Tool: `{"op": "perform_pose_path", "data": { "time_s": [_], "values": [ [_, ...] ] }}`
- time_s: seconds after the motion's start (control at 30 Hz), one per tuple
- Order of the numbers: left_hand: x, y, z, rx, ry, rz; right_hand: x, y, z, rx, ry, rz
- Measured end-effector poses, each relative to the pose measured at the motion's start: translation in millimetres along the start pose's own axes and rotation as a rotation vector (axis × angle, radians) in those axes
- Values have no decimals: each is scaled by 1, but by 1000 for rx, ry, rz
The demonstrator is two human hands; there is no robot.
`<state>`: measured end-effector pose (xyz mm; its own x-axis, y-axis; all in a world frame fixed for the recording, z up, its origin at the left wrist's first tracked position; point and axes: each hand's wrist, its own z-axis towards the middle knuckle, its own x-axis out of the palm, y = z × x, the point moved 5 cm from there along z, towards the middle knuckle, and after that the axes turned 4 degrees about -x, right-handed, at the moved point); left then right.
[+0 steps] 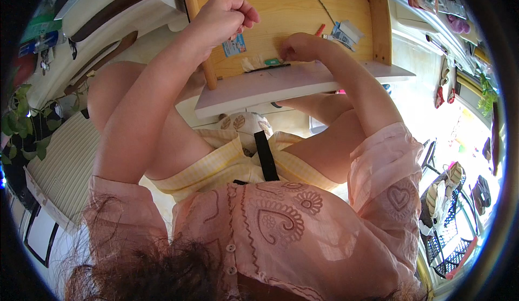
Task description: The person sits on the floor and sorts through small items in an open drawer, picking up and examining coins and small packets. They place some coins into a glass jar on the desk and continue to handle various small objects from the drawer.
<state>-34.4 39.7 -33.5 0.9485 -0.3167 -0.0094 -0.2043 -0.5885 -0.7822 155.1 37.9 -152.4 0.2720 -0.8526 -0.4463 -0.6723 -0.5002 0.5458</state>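
Observation:
A pulled-out wooden drawer (270,9) with a white front panel (303,88) lies across the space before my knees. Over its left side is my left hand (224,22), fingers curled in; whatever it may hold is hidden. My right hand (301,47) reaches down inside near the front panel, its bent fingers partly out of sight. Close to those fingers lie a small green item (272,62), a thin black stick-like piece (267,68) and some crumpled clear plastic (251,63). Below my left hand rests a blue printed card or packet (234,45).
Toward the drawer's right lie a long thin dark rod (323,4), a short red stick (320,29) and a white-and-blue packet (347,34). A ribbed cream box or seat (67,160) stands at left beside a leafy plant (21,111). Black mesh baskets (448,247) are at right.

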Motion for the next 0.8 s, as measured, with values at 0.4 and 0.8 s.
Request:
{"op": "perform_pose_path", "data": {
  "time_s": [0.4, 0.8],
  "values": [
    [3, 2, 4, 24, 17, 37, 14, -2, 13, -56, -34, -46],
    [8, -3, 0, 44, 29, 40, -9, 39, 2, -36, -139, -63]
  ]
}}
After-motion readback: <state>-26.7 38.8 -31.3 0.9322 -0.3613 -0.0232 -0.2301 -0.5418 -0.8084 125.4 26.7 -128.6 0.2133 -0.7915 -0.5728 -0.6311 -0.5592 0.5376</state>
